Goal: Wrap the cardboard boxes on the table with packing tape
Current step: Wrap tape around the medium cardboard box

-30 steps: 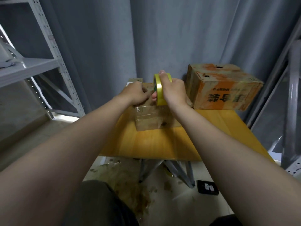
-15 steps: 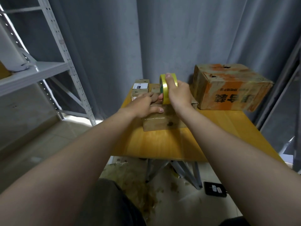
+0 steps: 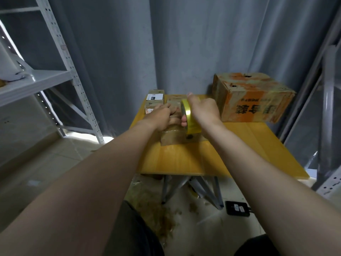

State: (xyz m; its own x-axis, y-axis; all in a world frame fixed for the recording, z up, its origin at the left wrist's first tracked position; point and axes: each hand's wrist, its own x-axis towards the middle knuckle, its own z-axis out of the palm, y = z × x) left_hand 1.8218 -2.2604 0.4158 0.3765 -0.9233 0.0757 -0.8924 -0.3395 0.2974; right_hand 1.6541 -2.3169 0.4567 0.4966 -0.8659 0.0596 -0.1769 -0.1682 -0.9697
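Observation:
A small brown cardboard box (image 3: 172,138) lies on the yellow wooden table (image 3: 184,159), its front face glossy with clear tape. My right hand (image 3: 204,109) grips a yellow roll of packing tape (image 3: 189,117), held on edge over the box's right part near the front edge. My left hand (image 3: 160,115) rests flat on top of the box, fingers stretched toward the roll. Most of the box's top is hidden under both hands.
A large worn orange-printed carton (image 3: 252,98) stands at the table's back right. Small boxes (image 3: 155,98) are stacked at the back left. Grey metal shelving (image 3: 73,74) rises on the left, another rack (image 3: 328,108) on the right. A black device (image 3: 238,208) lies on the littered floor.
The tape roll in my right hand has come down and toward me over the box. My left hand went from curled beside the roll to lying flat on the box top.

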